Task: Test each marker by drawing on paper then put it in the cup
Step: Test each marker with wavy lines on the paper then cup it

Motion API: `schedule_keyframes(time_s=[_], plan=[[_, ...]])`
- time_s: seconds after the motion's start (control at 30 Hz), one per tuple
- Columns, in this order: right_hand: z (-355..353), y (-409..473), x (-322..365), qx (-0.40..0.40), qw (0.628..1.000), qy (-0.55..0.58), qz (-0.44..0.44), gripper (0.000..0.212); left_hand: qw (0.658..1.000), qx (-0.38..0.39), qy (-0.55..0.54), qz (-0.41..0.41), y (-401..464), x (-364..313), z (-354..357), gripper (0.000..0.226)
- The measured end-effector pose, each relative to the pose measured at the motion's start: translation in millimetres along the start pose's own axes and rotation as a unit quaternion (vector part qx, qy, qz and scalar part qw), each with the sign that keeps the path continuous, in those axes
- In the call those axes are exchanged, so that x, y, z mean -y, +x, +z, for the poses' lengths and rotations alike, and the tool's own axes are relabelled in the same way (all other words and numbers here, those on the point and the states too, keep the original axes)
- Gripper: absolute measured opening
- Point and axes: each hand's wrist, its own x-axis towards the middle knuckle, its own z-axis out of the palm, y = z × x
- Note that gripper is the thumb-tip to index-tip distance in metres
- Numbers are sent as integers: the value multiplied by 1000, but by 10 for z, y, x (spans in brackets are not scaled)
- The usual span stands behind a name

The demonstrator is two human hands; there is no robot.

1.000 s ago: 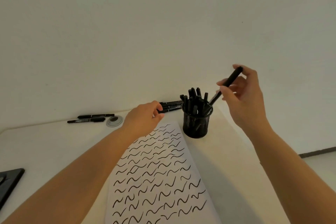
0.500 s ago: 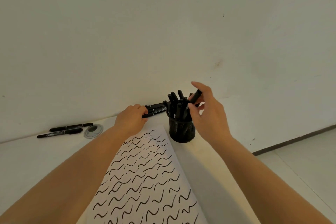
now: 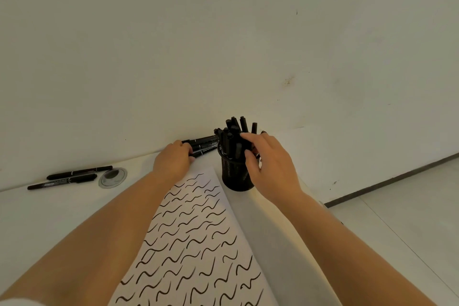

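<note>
Left hand (image 3: 173, 159) curled in a grip on loose markers (image 3: 202, 145) by the wall, right hand (image 3: 269, 164) fingers loosely spread, markers in the cup (image 3: 236, 171) touched, nothing plainly held.

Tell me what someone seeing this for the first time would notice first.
Probably the sheet of paper in the middle of the table, covered in rows of black wavy strokes. Just beyond it, by the wall, stands a black mesh cup crammed with black markers, the right hand at its rim. The left hand touches a small pile of markers lying left of the cup.
</note>
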Motion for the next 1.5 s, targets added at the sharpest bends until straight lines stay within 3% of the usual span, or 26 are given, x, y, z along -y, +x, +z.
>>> schedule_keyframes(time_s=[0.33,0.47,0.57,0.63,0.73,0.87,0.97,1.2,1.33,1.5], plan=[[-71,-20,35,30,999,-16,34,43,999,-27,34,-3,-206,90,-197,32],[-151,-62,199,-40,999,-4,35,40,998,-38,-26,-51,-455,137,-430,29],[-179,-169,419,-65,995,72,35,22,989,-38,-120,-77,-773,121,-558,25],[-165,-263,560,-34,987,144,66,12,975,-32,-207,-80,-1046,72,-616,22],[-93,-426,733,42,969,207,124,13,950,-30,-305,-64,-1502,-38,-681,18],[30,-669,904,172,932,253,193,14,933,-4,-356,-44,-2127,-127,-690,21],[126,-913,1026,212,907,294,212,16,926,21,-374,-36,-2490,-128,-657,22],[240,-1409,1310,195,892,347,215,25,929,41,-368,5,-2984,-122,-611,18],[266,-1620,1423,146,911,319,218,29,938,-8,-346,-4,-3183,-184,-615,18],[337,-1756,1552,49,897,342,277,34,975,-121,-186,31,-3293,-295,-650,24]])
